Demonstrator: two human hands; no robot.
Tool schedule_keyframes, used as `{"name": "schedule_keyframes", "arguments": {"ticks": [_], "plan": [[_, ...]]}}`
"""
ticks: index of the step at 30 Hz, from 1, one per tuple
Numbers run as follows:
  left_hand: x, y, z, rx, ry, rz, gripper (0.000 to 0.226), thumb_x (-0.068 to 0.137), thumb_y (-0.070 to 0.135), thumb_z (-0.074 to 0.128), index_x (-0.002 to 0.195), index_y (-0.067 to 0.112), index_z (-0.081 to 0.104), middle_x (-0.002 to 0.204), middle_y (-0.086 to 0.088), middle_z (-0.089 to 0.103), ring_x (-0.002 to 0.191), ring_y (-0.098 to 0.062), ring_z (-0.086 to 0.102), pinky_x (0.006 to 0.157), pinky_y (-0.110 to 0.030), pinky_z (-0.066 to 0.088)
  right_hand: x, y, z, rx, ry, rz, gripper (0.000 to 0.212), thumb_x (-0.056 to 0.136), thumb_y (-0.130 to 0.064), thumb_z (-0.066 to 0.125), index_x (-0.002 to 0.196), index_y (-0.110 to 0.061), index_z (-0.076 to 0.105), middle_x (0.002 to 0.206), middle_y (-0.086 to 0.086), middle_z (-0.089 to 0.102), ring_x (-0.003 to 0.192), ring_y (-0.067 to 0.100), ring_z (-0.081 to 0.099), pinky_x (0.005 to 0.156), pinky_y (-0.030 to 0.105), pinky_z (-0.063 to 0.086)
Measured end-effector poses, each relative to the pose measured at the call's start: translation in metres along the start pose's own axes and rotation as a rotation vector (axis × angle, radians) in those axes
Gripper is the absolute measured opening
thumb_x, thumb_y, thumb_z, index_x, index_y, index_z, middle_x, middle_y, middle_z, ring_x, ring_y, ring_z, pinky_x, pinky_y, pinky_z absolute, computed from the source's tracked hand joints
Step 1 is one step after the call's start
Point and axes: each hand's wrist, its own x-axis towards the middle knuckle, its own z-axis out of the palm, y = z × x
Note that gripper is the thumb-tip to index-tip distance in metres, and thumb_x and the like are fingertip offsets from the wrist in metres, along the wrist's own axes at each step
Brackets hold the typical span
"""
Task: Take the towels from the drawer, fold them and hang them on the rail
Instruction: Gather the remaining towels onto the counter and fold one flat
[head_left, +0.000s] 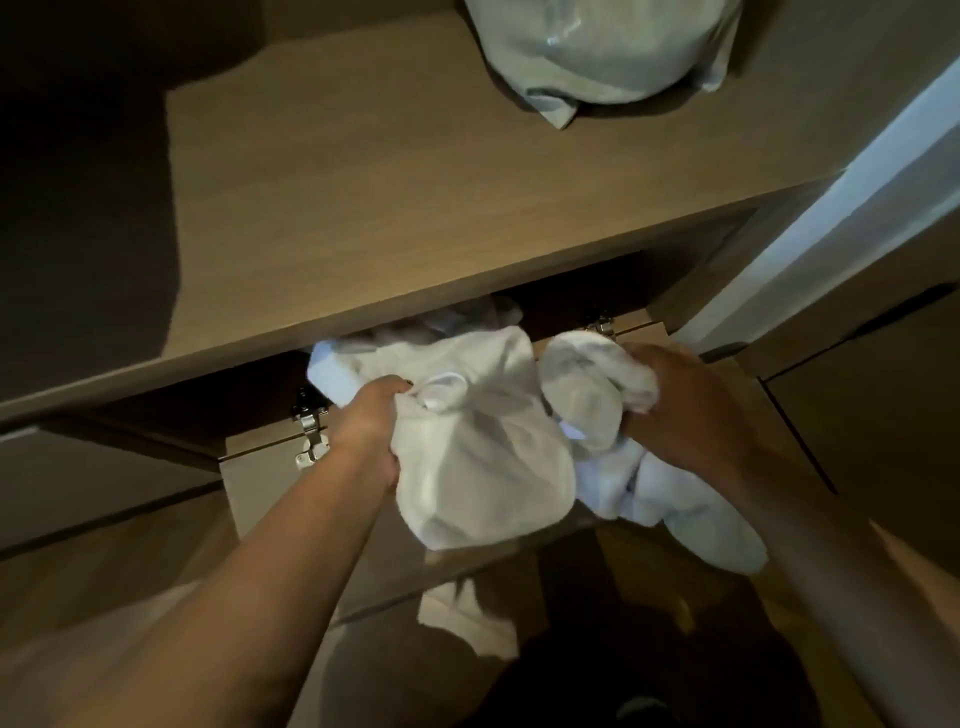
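Both forearms reaching in: left grip (371, 431) and right grip (675, 395) each clutching towels (483, 467), lifting from drawer (260, 467); folding, hanging pending.

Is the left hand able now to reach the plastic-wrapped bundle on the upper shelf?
Probably not yet: the left hand grips a white towel, so its grip is occupied. The bundle lies uncovered on the shelf above.

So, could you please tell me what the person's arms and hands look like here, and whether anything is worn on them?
Both forearms are bare, with no sleeves in view. The left hand and right hand show no gloves, watch or rings.
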Motion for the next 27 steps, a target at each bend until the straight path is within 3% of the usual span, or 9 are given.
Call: {"name": "schedule_keyframes", "arguments": {"ticks": [2,4,7,11,13,17,19,24,27], "plan": [[-0.033,0.009,-0.004,-0.068,-0.075,-0.111,0.033,0.082,0.010,0.057,0.115,0.009,0.061,0.105,-0.013,0.061,0.089,-0.029,0.063,0.087,-0.042,0.053,-0.010,-0.016,-0.022,-0.007,0.028,0.074,0.049,0.081,-0.040,0.074,0.124,-0.022,0.058,0.111,0.002,0.063,0.094,0.016,0.063,0.080,0.033,0.053],[-0.067,0.020,-0.008,-0.065,-0.095,-0.149,0.024,0.085,0.009,0.053,0.109,0.008,0.060,0.098,-0.014,0.057,0.078,-0.029,0.059,0.078,-0.039,0.050,-0.022,-0.033,-0.046,-0.030,0.030,0.117,0.044,0.079,-0.042,0.073,0.116,-0.022,0.060,0.103,0.003,0.063,0.084,0.014,0.061,0.070,0.026,0.046],[-0.122,0.042,-0.014,-0.017,-0.112,-0.198,0.008,0.087,0.008,0.051,0.086,0.008,0.058,0.079,-0.013,0.051,0.065,-0.026,0.052,0.066,-0.034,0.043,-0.038,-0.062,-0.085,-0.034,0.010,0.165,0.043,0.079,-0.041,0.070,0.117,-0.024,0.060,0.101,0.002,0.063,0.085,0.017,0.061,0.071,0.028,0.046],[-0.191,0.077,-0.024,-0.014,-0.093,-0.244,0.013,0.087,0.015,0.055,0.095,0.008,0.064,0.087,-0.012,0.061,0.074,-0.028,0.060,0.070,-0.034,0.047,-0.067,-0.109,-0.142,-0.018,-0.031,0.170,0.043,0.076,-0.044,0.067,0.116,-0.029,0.059,0.097,-0.002,0.062,0.087,0.015,0.061,0.071,0.030,0.050],[-0.224,0.098,-0.027,-0.009,-0.097,-0.251,0.014,0.086,0.016,0.056,0.092,0.007,0.065,0.089,-0.013,0.063,0.074,-0.029,0.062,0.070,-0.035,0.050,-0.080,-0.133,-0.172,-0.007,-0.015,0.170,0.039,0.074,-0.042,0.067,0.111,-0.030,0.059,0.093,-0.003,0.062,0.084,0.015,0.061,0.066,0.028,0.047],[-0.290,0.151,-0.032,-0.026,-0.088,-0.186,0.027,0.082,0.013,0.059,0.106,0.006,0.067,0.097,-0.014,0.071,0.085,-0.031,0.068,0.082,-0.041,0.056,-0.100,-0.187,-0.232,-0.006,0.020,0.179,0.046,0.071,-0.039,0.069,0.114,-0.027,0.060,0.094,-0.002,0.058,0.080,0.014,0.055,0.059,0.020,0.037],[-0.317,0.176,-0.032,-0.021,-0.095,-0.137,0.035,0.081,0.014,0.061,0.115,0.006,0.066,0.105,-0.014,0.073,0.093,-0.032,0.071,0.082,-0.042,0.058,-0.105,-0.213,-0.257,-0.011,0.033,0.157,0.048,0.065,-0.045,0.064,0.110,-0.026,0.060,0.091,-0.002,0.058,0.080,0.017,0.056,0.058,0.023,0.037],[-0.394,0.245,-0.043,0.003,-0.172,0.004,0.034,0.075,0.015,0.067,0.110,0.014,0.064,0.076,-0.008,0.074,0.064,-0.024,0.072,0.048,-0.030,0.055,-0.128,-0.293,-0.324,-0.020,0.168,0.106,0.042,0.068,-0.041,0.064,0.104,-0.020,0.064,0.082,-0.004,0.055,0.077,0.024,0.055,0.061,0.028,0.038],[-0.432,0.281,-0.055,0.015,-0.203,0.025,0.051,0.070,0.014,0.072,0.120,0.017,0.061,0.102,-0.010,0.072,0.086,-0.032,0.071,0.070,-0.042,0.060,-0.141,-0.332,-0.353,-0.107,0.296,-0.012,0.034,0.080,-0.036,0.064,0.106,-0.015,0.070,0.095,0.009,0.066,0.086,0.034,0.063,0.071,0.034,0.051]]}}
